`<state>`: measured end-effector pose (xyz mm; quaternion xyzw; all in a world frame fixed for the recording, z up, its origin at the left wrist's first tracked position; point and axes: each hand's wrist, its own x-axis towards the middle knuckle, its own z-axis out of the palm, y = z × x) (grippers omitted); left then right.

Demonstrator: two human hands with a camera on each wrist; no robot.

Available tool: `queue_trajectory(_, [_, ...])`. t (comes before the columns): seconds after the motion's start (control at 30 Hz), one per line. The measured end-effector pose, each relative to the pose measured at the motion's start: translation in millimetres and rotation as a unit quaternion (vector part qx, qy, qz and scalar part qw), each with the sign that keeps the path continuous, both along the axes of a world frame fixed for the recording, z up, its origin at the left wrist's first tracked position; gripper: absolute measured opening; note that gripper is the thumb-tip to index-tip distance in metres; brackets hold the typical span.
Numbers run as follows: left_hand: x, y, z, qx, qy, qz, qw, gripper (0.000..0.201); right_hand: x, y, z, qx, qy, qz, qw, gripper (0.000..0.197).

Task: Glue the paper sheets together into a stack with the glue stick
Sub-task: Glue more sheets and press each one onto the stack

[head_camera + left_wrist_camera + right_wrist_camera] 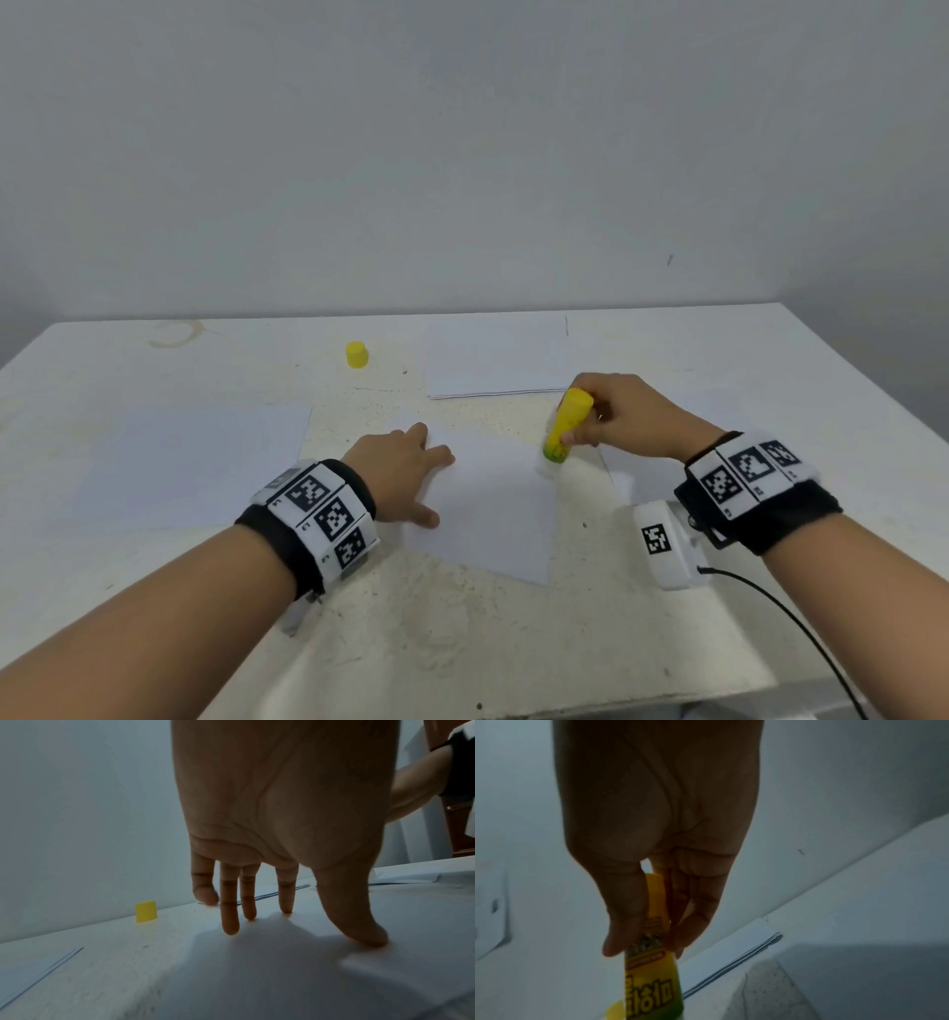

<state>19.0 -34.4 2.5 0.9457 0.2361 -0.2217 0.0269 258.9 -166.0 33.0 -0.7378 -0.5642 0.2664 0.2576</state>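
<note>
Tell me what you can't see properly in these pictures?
- Glue stick tip: the head view blurs it white; the right wrist view's bottom edge cuts it off.
- Whether glue is on the sheet: white on white, too faint.
- How many sheets are in the far pile: edges too thin.
- Right hand fingertips: dark in the right wrist view.

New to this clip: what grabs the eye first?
The yellow glue stick, gripped by the right hand and tilted tip-down onto the right edge of the centre sheet. The left hand lies spread on that sheet's left part, fingertips pressing it to the table. The glue stick's yellow cap stands alone farther back, left of a paper pile.
</note>
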Motion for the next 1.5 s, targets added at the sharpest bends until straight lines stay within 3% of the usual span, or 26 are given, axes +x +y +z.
queue_trajectory(0.17, [-1.1, -4.0, -1.8, 0.018, -0.020, 0.005, 1.000, 0.084, -5.5, 11.8, -5.0, 0.107, 0.138, -0.113, 0.978, 0.016])
queue_trajectory(0.3, [-3.1, -3.9, -6.7, -0.058, -0.065, -0.029, 0.996, 0.078, -14.2, 24.8, -19.2, 0.125, 0.147, -0.154, 0.969, 0.017])
queue_trajectory(0.4, [-1.4, -1.5, -8.2, -0.044, -0.016, -0.048, 0.998, 0.075, -20.9, 34.6, -24.3, 0.138, 0.130, -0.155, 0.969, 0.017])
queue_trajectory(0.57, [2.7, -0.7, -7.5, -0.041, -0.006, -0.044, 0.998, 0.074, -38.2, 53.5, -26.0, 0.106, 0.077, -0.090, 0.987, 0.017])
queue_trajectory(0.77, [0.7, -1.5, -8.0, -0.044, -0.008, -0.036, 0.998, 0.074, -44.3, 56.1, -20.2, 0.026, -0.056, 0.002, 0.998, 0.019])
queue_trajectory(1.0, [1.1, -0.2, -6.6, -0.039, 0.002, -0.041, 0.998, 0.073, -33.2, 15.6, -6.5, -0.056, -0.095, 0.105, 0.988, 0.020])
queue_trajectory(1.2, [2.0, 0.1, -4.3, -0.016, -0.002, -0.053, 0.998, 0.069, -27.7, -5.8, -3.7, -0.077, -0.093, 0.130, 0.984, 0.022])
queue_trajectory(1.27, [2.5, -0.7, -1.6, -0.005, -0.009, -0.050, 0.999, 0.070, -25.9, -5.1, -0.8, -0.041, -0.056, 0.106, 0.992, 0.017])
queue_trajectory(1.33, [2.4, -2.8, 0.8, 0.027, -0.011, -0.046, 0.998, 0.072, -23.6, -2.0, 2.5, 0.037, 0.042, 0.036, 0.998, 0.014])
queue_trajectory(1.43, [1.0, -7.3, 1.4, 0.072, -0.025, -0.039, 0.996, 0.078, -20.6, 8.0, 5.0, 0.139, 0.128, -0.063, 0.980, 0.012])
queue_trajectory(1.5, [-0.3, -8.8, -3.1, 0.059, -0.038, -0.042, 0.997, 0.080, -21.7, 16.5, 2.3, 0.159, 0.154, -0.098, 0.970, 0.014])
